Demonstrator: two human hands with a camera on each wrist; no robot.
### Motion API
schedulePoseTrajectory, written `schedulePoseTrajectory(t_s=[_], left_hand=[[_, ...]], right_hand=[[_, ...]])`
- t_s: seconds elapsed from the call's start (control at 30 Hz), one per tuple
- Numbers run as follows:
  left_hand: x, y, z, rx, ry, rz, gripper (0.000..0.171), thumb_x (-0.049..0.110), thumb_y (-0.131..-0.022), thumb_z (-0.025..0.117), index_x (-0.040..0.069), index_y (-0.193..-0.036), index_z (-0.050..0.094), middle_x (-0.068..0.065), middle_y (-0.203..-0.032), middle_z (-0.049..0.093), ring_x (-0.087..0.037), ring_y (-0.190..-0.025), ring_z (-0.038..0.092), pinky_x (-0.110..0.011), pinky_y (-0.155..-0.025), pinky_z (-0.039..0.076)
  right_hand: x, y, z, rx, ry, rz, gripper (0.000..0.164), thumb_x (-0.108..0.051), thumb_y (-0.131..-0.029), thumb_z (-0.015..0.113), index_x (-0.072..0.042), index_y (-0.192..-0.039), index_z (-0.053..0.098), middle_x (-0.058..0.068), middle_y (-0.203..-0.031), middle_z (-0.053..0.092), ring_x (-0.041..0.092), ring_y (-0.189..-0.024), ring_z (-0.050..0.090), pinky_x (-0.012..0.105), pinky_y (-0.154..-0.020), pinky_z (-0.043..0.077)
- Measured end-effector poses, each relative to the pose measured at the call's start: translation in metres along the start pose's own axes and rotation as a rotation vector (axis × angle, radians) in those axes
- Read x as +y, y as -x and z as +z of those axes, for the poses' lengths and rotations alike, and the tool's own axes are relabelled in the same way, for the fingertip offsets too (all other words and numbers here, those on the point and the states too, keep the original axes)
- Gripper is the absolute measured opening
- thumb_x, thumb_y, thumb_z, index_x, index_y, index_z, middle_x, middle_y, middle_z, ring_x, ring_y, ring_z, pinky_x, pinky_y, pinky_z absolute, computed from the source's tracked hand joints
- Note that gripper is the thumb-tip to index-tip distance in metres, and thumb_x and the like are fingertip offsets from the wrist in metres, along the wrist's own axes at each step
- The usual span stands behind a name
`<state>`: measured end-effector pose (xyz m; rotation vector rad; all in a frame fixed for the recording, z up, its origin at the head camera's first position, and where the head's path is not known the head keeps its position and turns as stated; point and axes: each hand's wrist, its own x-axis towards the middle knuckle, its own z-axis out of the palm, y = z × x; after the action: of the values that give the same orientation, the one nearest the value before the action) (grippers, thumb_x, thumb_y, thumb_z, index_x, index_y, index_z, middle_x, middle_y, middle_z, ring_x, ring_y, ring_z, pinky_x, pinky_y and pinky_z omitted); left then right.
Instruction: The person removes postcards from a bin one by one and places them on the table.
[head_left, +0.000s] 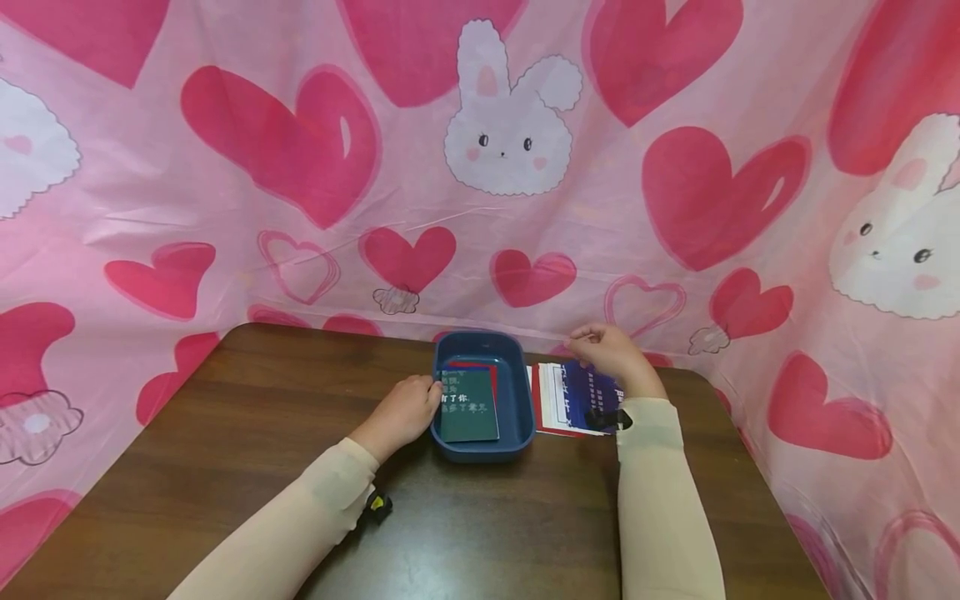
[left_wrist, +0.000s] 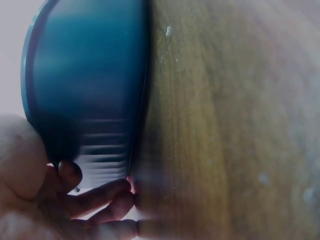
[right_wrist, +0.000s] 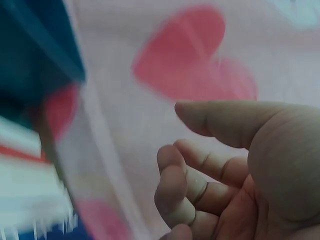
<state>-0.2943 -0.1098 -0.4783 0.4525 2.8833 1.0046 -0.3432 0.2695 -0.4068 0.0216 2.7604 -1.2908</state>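
A blue rectangular bin (head_left: 483,456) with rounded corners is set on a dark wooden surface (head_left: 487,525). Its left rim is gripped by the left hand (head_left: 405,412), with the thumb over the edge and the fingers against the outer wall. Nothing is held by the right hand (head_left: 611,354) — a gap is seen between its straight thumb and loosely bent fingers, raised near the far edge of the cards.

The work in hand is judged to be the handling of cards between bin and surface; which way they are being moved cannot be told. For this, the bin is best kept still by its rim, and one edge should be pinched lightly so that cards are neither bent nor dragged along in a clump.

In the bin, a dark green card (head_left: 468,421) printed with pale characters is laid flat, with red and blue edges showing beneath. Just beside the bin's right wall, a loose spread of cards (head_left: 551,396) is fanned out — red, white and deep blue, with white print on the blue, partly covered by a black wrist device (head_left: 611,419).
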Motion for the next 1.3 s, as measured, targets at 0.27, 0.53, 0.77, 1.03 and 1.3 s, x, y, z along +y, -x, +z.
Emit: schedulePoseTrajectory(t_s=[0.27,0.53,0.77,1.03,1.3], left_hand=[[0.000,-0.001,0.001,-0.003,-0.007,-0.013,0.046,0.029,-0.122,0.048,-0.005,-0.140,0.072,-0.025,-0.140,0.074,-0.041,-0.131,0.070,-0.063,-0.123,0.053],[0.001,0.000,0.002,0.002,-0.002,-0.008,0.046,0.029,-0.121,0.048,-0.006,-0.139,0.072,-0.026,-0.138,0.075,-0.042,-0.129,0.070,-0.063,-0.122,0.054],[0.001,0.001,0.001,-0.009,0.009,-0.020,0.046,0.030,-0.122,0.048,-0.005,-0.141,0.072,-0.025,-0.139,0.074,-0.041,-0.129,0.071,-0.063,-0.123,0.054],[0.001,-0.001,0.000,-0.009,-0.011,-0.016,0.046,0.029,-0.121,0.047,-0.007,-0.139,0.072,-0.026,-0.136,0.075,-0.042,-0.127,0.071,-0.063,-0.121,0.055],[-0.001,-0.002,0.000,-0.014,-0.022,-0.010,0.046,0.027,-0.122,0.046,-0.007,-0.138,0.072,-0.026,-0.137,0.074,-0.042,-0.128,0.071,-0.063,-0.121,0.054]], right_hand=[[-0.042,0.002,0.028,-0.122,-0.092,-0.096,0.044,-0.030,-0.107,0.078,0.000,-0.139,0.071,0.028,-0.119,0.079,0.034,-0.096,0.076,0.036,-0.081,0.063],[-0.068,-0.004,0.062,-0.193,-0.057,-0.077,0.038,-0.036,-0.106,0.081,-0.010,-0.133,0.072,0.023,-0.112,0.078,0.027,-0.081,0.076,0.040,-0.073,0.068],[-0.097,-0.017,0.097,-0.248,0.127,-0.062,0.053,-0.037,-0.106,0.081,-0.008,-0.146,0.064,0.021,-0.113,0.081,0.027,-0.082,0.080,0.039,-0.075,0.071],[-0.109,-0.023,0.129,-0.278,0.340,-0.022,0.071,-0.037,-0.100,0.088,0.001,-0.153,0.061,0.020,-0.115,0.078,0.029,-0.074,0.082,0.040,-0.063,0.069],[-0.102,-0.025,0.148,-0.266,0.525,-0.003,0.070,-0.041,-0.092,0.096,-0.002,-0.140,0.065,0.015,-0.110,0.075,0.028,-0.070,0.076,0.036,-0.060,0.066]])
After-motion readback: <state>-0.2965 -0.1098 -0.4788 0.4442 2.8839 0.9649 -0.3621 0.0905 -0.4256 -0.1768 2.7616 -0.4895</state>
